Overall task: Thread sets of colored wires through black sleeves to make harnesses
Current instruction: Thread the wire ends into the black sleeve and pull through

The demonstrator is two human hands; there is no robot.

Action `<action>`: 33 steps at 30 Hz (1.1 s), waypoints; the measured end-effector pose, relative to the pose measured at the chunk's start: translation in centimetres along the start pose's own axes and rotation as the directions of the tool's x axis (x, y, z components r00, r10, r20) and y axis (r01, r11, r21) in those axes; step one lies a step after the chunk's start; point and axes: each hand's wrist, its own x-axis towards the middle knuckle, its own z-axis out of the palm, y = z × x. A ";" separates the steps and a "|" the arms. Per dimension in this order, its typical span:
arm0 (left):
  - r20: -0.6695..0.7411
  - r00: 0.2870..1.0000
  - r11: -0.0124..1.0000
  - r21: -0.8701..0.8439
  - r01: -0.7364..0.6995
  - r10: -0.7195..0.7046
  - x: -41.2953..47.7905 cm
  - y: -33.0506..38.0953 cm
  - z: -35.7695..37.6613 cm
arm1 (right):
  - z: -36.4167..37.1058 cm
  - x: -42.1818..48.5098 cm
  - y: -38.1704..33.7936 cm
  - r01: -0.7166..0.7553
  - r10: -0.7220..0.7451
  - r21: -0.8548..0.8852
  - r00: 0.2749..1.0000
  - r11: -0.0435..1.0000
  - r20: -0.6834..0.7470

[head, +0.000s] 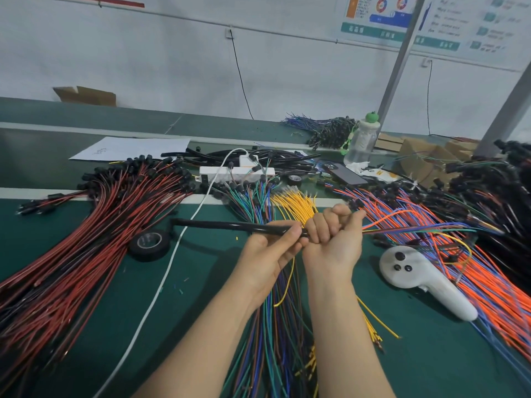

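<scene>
My left hand (268, 252) pinches the light black sleeve (224, 224) near its mouth; my right hand (334, 242) fists the wire set (408, 228), likely limp: grip close to the tips

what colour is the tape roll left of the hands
Black: the tape roll lies flat on the green table, clearest in the head view.

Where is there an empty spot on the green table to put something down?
Two bare patches of green table: one between the white cable and the left arm, one on the near side of the white controller, right of the right arm. Everywhere else is crowded: red-and-black wires on the left, orange wires on the right, mixed wires between the arms.
</scene>
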 end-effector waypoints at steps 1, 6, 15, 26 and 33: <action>-0.006 1.000 0.999 0.029 -0.026 0.027 0.0 0.0 0.1 | 0.0 0.1 0.3 0.022 -0.021 -0.099 1.000 0.995 0.003; -0.031 0.980 0.948 0.260 -0.183 0.197 0.6 0.9 0.4 | -0.1 -0.6 2.5 -0.113 0.232 -0.607 0.965 0.787 0.120; -0.105 0.972 0.961 0.204 -0.188 0.212 0.7 4.0 -1.2 | 0.1 1.4 -2.1 -0.007 -0.018 -0.198 0.992 0.980 -0.127; 0.099 0.985 0.985 -0.116 -0.131 0.143 0.9 5.3 -1.4 | 1.5 1.7 -0.1 -0.075 0.046 -0.150 0.981 0.986 -0.190; -0.036 0.968 0.968 0.042 -0.246 0.248 1.9 5.4 0.9 | 2.4 1.2 1.2 -0.173 0.164 -0.179 0.984 0.969 -0.065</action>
